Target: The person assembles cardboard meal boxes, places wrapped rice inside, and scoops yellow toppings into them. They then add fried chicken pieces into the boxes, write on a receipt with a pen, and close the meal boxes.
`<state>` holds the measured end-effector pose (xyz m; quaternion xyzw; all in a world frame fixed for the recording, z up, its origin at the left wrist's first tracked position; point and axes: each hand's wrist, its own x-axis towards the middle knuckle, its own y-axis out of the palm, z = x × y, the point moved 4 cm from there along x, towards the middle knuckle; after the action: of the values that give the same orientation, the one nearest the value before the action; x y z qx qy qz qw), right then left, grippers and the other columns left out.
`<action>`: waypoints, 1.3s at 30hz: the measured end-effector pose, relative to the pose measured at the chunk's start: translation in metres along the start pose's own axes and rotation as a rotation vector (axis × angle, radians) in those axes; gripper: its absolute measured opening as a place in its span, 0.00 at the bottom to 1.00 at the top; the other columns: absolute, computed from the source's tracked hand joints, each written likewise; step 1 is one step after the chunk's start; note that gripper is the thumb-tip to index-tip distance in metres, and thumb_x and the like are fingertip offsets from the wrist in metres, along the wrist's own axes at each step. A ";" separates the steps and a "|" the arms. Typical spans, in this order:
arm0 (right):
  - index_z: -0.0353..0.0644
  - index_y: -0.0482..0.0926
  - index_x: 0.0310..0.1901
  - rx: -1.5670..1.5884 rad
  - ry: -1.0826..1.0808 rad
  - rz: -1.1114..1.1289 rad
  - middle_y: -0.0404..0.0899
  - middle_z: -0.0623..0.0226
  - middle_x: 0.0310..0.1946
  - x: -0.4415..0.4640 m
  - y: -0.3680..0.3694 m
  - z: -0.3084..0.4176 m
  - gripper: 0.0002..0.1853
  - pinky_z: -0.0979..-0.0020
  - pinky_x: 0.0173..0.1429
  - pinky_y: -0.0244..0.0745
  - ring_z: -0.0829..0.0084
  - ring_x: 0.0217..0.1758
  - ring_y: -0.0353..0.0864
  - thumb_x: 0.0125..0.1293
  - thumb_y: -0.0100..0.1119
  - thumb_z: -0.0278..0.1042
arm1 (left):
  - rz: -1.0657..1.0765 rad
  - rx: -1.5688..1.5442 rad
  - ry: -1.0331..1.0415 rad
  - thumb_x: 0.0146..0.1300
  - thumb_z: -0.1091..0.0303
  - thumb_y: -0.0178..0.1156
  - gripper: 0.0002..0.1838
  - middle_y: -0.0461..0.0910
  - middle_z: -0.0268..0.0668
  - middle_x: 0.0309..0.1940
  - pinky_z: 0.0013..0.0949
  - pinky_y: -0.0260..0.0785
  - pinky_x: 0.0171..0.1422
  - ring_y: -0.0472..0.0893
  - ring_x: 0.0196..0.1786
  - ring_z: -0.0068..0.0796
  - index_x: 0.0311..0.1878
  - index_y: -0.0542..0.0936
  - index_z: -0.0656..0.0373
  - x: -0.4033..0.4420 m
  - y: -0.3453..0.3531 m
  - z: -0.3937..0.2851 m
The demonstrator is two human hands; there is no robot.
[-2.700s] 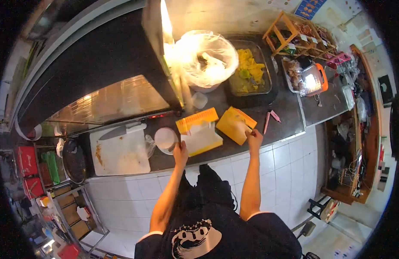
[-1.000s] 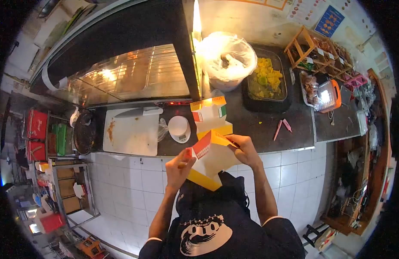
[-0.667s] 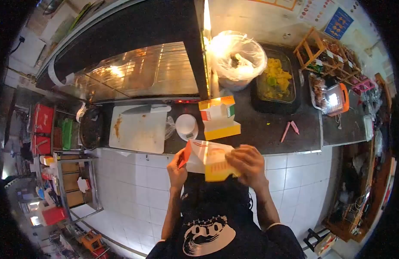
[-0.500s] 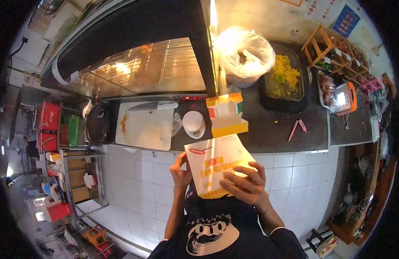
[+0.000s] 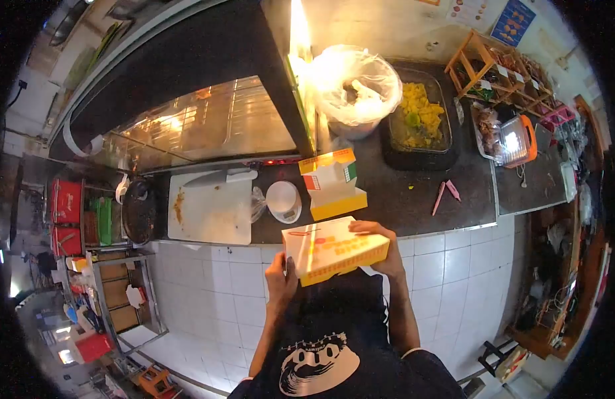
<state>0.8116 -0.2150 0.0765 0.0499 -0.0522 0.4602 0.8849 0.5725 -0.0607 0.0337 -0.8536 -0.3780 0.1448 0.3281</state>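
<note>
A white and yellow printed cardboard food box point(image 5: 337, 249) is held between my two hands in front of the counter's edge. My left hand point(image 5: 281, 278) grips its left side, thumb against the front. My right hand point(image 5: 380, 246) wraps round the right end, fingers over the top. Just beyond it, an open cardboard box point(image 5: 331, 186) with orange, green and yellow parts stands on the counter. To the left of that box is a small white kitchen scale point(image 5: 283, 201).
A white cutting board point(image 5: 211, 213) carries a large knife point(image 5: 214, 177). Behind are a lit glass warming cabinet point(image 5: 208, 126), a plastic-lined bucket point(image 5: 357, 93) and a glass dish of yellow food point(image 5: 419, 116). A pink tool point(image 5: 446, 194) and an orange-lidded container point(image 5: 520, 141) lie right.
The held box has tipped from its broad face showing to a flatter pose, its yellow side now towards me. My right hand moved from its face to its right end. The view shifted slightly.
</note>
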 end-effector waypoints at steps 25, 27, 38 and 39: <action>0.42 0.82 0.33 -0.403 -0.086 0.097 0.84 0.67 0.31 -0.015 0.017 0.014 0.12 0.67 0.44 0.77 0.68 0.35 0.82 0.47 0.76 0.30 | 0.535 -0.569 -0.692 0.61 0.87 0.54 0.41 0.70 0.44 0.63 0.35 0.63 0.71 0.70 0.67 0.34 0.78 0.55 0.60 -0.029 -0.007 -0.016; 0.43 0.82 0.34 -0.470 -0.204 0.013 0.83 0.67 0.30 -0.021 0.020 0.010 0.15 0.65 0.45 0.77 0.64 0.36 0.82 0.44 0.77 0.30 | 0.356 -0.735 -0.459 0.65 0.85 0.49 0.40 0.68 0.48 0.67 0.38 0.59 0.74 0.69 0.68 0.37 0.80 0.49 0.60 -0.028 -0.002 0.005; 0.33 0.81 0.54 0.012 0.540 -0.204 0.85 0.65 0.47 -0.045 0.017 -0.065 0.15 0.71 0.56 0.77 0.74 0.48 0.82 0.68 0.62 0.26 | 0.095 -0.674 -0.273 0.73 0.75 0.48 0.32 0.65 0.47 0.71 0.39 0.54 0.77 0.65 0.72 0.40 0.78 0.53 0.66 -0.007 -0.010 -0.019; 0.33 0.80 0.55 0.122 0.599 -0.151 0.85 0.65 0.49 -0.046 0.010 -0.072 0.15 0.71 0.57 0.76 0.74 0.50 0.82 0.68 0.62 0.26 | 0.099 -0.991 -0.469 0.74 0.73 0.50 0.31 0.67 0.45 0.70 0.38 0.54 0.76 0.67 0.71 0.38 0.78 0.55 0.65 -0.011 -0.001 0.001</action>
<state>0.7803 -0.2369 -0.0009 -0.0310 0.2423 0.3897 0.8880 0.5640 -0.0682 0.0342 -0.8674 -0.4234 0.1510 -0.2132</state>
